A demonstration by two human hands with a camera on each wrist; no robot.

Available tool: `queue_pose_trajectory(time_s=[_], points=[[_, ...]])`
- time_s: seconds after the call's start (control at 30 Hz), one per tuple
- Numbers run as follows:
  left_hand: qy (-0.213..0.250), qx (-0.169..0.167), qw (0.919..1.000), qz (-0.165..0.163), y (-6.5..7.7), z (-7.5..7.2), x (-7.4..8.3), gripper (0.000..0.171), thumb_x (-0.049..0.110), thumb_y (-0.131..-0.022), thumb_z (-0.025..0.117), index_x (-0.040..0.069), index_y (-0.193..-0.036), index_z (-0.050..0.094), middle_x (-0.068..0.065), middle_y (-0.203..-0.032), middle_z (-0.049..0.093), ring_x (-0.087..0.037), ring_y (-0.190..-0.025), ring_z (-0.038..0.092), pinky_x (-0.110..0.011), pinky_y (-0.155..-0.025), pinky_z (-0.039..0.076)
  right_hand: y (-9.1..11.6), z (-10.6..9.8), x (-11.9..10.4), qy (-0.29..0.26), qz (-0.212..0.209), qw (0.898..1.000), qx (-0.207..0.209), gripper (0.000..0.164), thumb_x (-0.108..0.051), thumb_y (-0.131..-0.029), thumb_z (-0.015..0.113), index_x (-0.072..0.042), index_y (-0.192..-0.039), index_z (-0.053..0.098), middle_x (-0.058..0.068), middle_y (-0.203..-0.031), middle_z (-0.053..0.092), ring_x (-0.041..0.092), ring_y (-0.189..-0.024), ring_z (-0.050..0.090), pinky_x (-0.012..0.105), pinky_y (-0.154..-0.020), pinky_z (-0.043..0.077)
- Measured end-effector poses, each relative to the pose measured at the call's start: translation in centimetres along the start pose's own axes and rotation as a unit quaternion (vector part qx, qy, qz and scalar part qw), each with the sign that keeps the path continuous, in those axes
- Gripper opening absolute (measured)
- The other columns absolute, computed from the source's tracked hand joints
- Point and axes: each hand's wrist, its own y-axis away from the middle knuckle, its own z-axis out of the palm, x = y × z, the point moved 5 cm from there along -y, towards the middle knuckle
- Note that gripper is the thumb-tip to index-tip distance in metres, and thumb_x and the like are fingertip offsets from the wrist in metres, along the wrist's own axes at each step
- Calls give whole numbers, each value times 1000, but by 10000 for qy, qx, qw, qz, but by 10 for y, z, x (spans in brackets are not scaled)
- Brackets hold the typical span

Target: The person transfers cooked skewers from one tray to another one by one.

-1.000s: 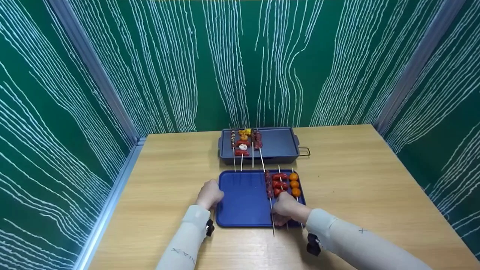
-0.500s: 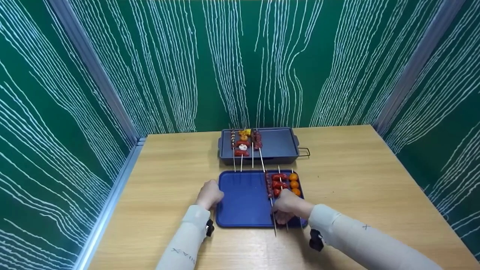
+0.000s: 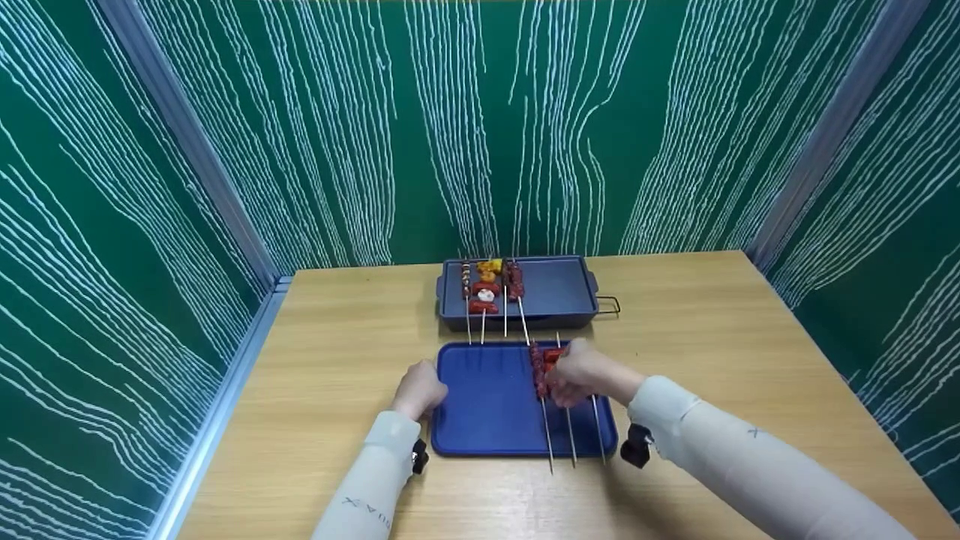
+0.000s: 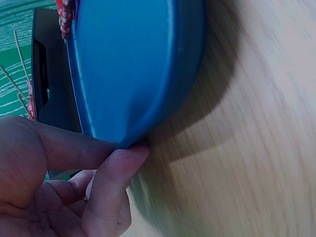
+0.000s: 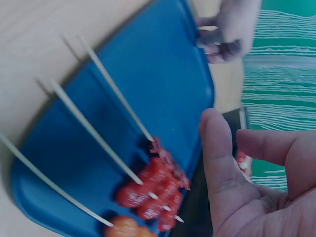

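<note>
My left hand [image 3: 420, 386] pinches the left rim of the blue tray [image 3: 484, 412] between thumb and fingers. In the head view my right hand [image 3: 586, 373] overlaps the skewers on the tray's right side. The right wrist view shows its thumb and fingers apart, holding nothing. Three skewers lie there side by side: a dark red meat skewer [image 3: 538, 369], a skewer of glossy red pieces [image 5: 152, 192] and one of orange balls [image 5: 124, 227]. Their bare sticks extend past the tray's near edge. The orange balls are hidden by my right hand in the head view.
Behind the tray stands a dark grill pan [image 3: 555, 285] with a wire handle [image 3: 611, 304] on its right. Several skewers, including a mixed skewer [image 3: 486, 295], lie on its left half, sticks overhanging the front. A green wall [image 3: 480, 150] with white lines rises behind the table [image 3: 712, 360].
My right hand has left the lower sticks and moved forward, up over the food end of the skewers. The left hand has stayed on the tray rim.
</note>
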Motion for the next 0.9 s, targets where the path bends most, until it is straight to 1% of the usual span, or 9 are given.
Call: queue_pose_trajectory(time_s=[0.1, 0.23, 0.33, 0.53, 0.6, 0.73, 0.77, 0.83, 0.9], points=[[-73, 17, 10000, 4, -9, 5, -9, 9, 3, -83, 57, 6, -84, 66, -11, -74, 66, -25, -51, 66, -38, -39, 57, 0, -6, -9, -146, -69, 9999, -60, 16, 2, -96, 63, 3, -79, 63, 7, -61, 68, 14, -52, 68, 27, -51, 62], [-88, 71, 9999, 18, -11, 5, -10, 11, 2, -83, 57, 5, -86, 67, -12, -76, 68, -25, -53, 66, -38, -40, 57, 0, -12, -19, -135, -203, 9997, -13, 11, 1, -97, 65, 5, -87, 65, 6, -61, 69, 13, -51, 68, 26, -51, 62], [-50, 122, 9999, 26, -2, 0, -3, 13, 0, -82, 55, 3, -87, 67, -14, -77, 68, -25, -53, 65, -37, -40, 55, -3, -15, -23, -247, -244, 9994, 25, 10, 0, -98, 65, 9, -94, 66, 6, -62, 69, 13, -51, 68, 27, -51, 62], [88, 174, 9998, -104, 40, -24, 37, 13, -6, -83, 55, -1, -87, 66, -17, -79, 68, -25, -53, 63, -35, -42, 54, -10, -20, -27, -441, -343, 9983, 188, 13, 1, -100, 62, 11, -102, 69, 7, -65, 68, 14, -53, 68, 29, -55, 64], [108, 182, 9998, 9, 34, -21, 30, 13, -6, -83, 55, 0, -86, 66, -16, -79, 68, -23, -55, 63, -33, -42, 53, -15, -21, -26, -531, -344, 9977, 258, 13, 2, -99, 61, 11, -102, 70, 6, -64, 66, 14, -54, 67, 28, -54, 64], [112, 189, 9997, 64, 32, -21, 29, 14, -6, -82, 55, 0, -86, 67, -17, -80, 69, -24, -56, 64, -33, -42, 53, -24, -22, -25, -750, -348, 9960, 336, 14, 4, -98, 59, 13, -105, 68, 5, -62, 61, 13, -52, 63, 27, -52, 62], [91, 195, 9998, 49, 32, -21, 29, 14, -6, -83, 55, 0, -86, 67, -16, -79, 68, -23, -54, 63, -31, -41, 51, -25, -21, -24, -806, -364, 9955, 333, 15, 4, -98, 58, 13, -106, 67, 4, -62, 61, 12, -51, 62, 27, -52, 61], [75, 175, 9998, -96, 43, -27, 41, 15, -7, -84, 53, -1, -87, 67, -17, -77, 68, -24, -51, 62, -32, -39, 52, -28, -21, -23, -843, -405, 9951, 332, 16, 3, -99, 58, 13, -108, 66, 4, -63, 60, 11, -50, 62, 27, -52, 62], [117, 125, 9998, -140, 39, -25, 38, 14, -7, -84, 54, -2, -88, 66, -16, -76, 67, -24, -51, 62, -34, -38, 53, -31, -21, -22, -858, -457, 9948, 300, 17, 1, -99, 58, 11, -110, 65, 4, -65, 61, 11, -51, 63, 27, -53, 63]])
